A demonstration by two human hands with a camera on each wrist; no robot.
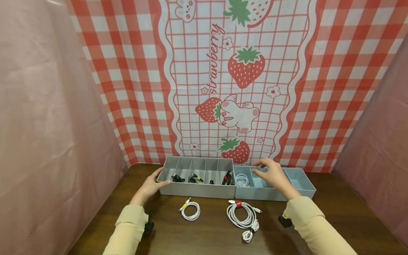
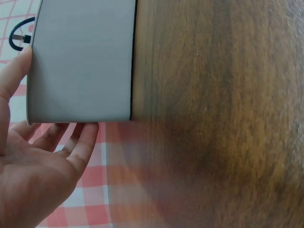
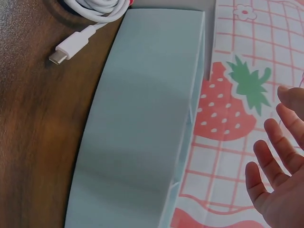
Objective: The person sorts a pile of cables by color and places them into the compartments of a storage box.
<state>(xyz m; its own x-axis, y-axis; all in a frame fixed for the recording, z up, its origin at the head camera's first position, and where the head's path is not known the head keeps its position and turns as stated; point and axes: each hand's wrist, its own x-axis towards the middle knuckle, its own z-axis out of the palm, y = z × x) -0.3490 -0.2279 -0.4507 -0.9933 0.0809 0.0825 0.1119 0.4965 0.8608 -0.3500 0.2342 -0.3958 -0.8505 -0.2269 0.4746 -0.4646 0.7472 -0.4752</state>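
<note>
My left hand (image 1: 149, 187) rests on the left end of a grey divided box (image 1: 197, 190). In the left wrist view its thumb touches the rim and its fingertips meet the end wall. Black cables (image 1: 177, 179) lie in some grey compartments, one with a red tie (image 1: 225, 177). My right hand (image 1: 271, 173) hovers above a light blue divided box (image 1: 261, 193), thumb and fingers apart, holding nothing. In the right wrist view its fingers are spread and slightly bent. A coiled white cable (image 1: 242, 180) sits in the blue box's left compartment.
On the wooden table (image 1: 165, 233), in front of the boxes, lie a white cable coil with a yellow tie (image 1: 190, 211), a larger white coil with a red tie (image 1: 240, 216) and a small white bundle (image 1: 250, 232). A strawberry-print cloth (image 1: 204, 138) hangs behind.
</note>
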